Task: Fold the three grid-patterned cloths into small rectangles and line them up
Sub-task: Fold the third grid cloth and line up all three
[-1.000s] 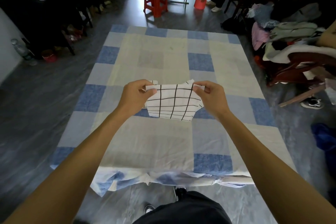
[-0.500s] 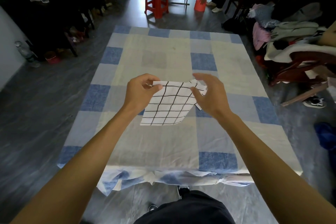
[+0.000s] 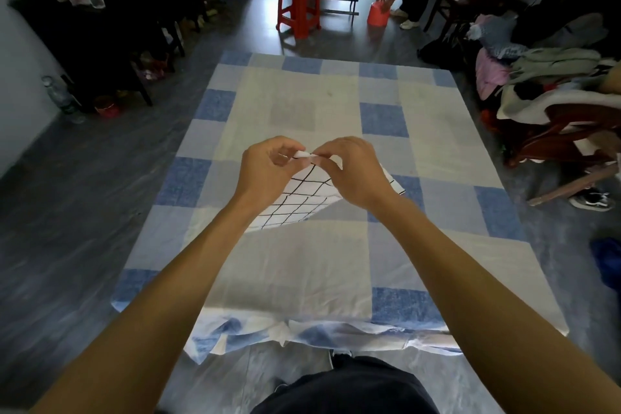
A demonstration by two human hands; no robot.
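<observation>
A white cloth with a black grid hangs in the air over the middle of the table, folded and tilted. My left hand and my right hand are pressed close together and pinch the cloth's top corners between thumb and fingers. The cloth droops below and behind both hands, and one corner sticks out to the right of my right wrist. Only this one grid cloth is in view on my side of the room.
The table carries a blue, cream and grey checked cover, bunched at the near edge. A red stool and a small table stand beyond it, where a person bends over a red bucket. Clothes are heaped on chairs at the right.
My hands have come together from about a cloth's width apart, bringing the top corners to meet. The cloth has folded and swung to a slant beneath them.
</observation>
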